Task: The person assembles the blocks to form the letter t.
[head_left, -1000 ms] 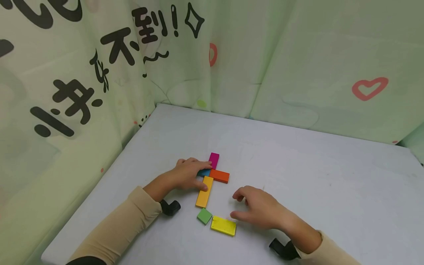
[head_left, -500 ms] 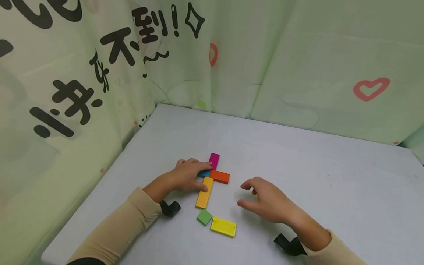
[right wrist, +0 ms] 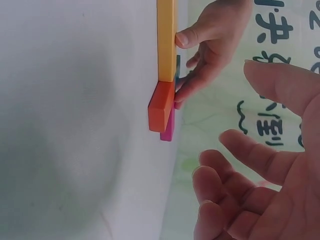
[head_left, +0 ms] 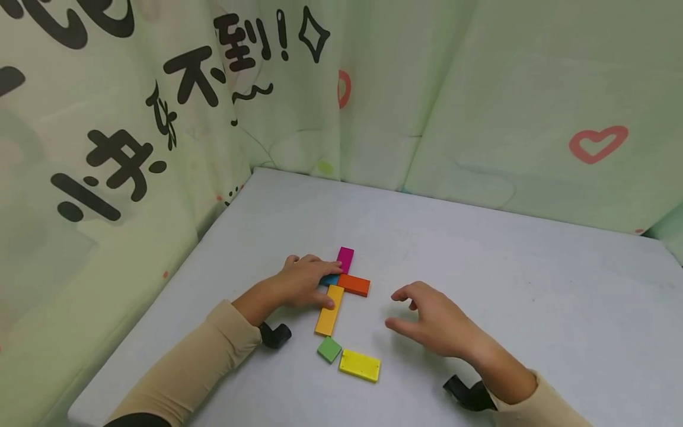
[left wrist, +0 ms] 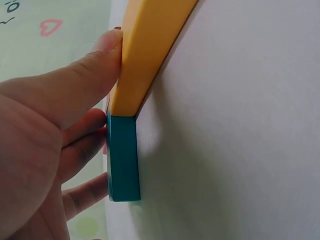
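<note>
My left hand (head_left: 303,281) rests over a line of coloured wooden blocks in the head view. Its thumb touches the top of the amber block (head_left: 328,314), and its fingers lie across the teal-blue block (left wrist: 123,157), reaching to the magenta block (head_left: 345,259). The orange-red block (head_left: 354,284) sits end-on against the blue one, just beyond the fingertips. Right of the row, my right hand (head_left: 437,323) is held above the table with fingers spread and nothing in them. Nearer me lie a green square block (head_left: 329,350) and a yellow block (head_left: 360,365).
The blocks lie on a white table (head_left: 507,284). Pale green printed curtains (head_left: 480,107) hang along its left and far edges. Black wrist mounts (head_left: 466,394) sit below both wrists, close over the tabletop.
My right hand has drawn away from near the yellow block, moving up and to the right. The left hand and the blocks stay where they were.
</note>
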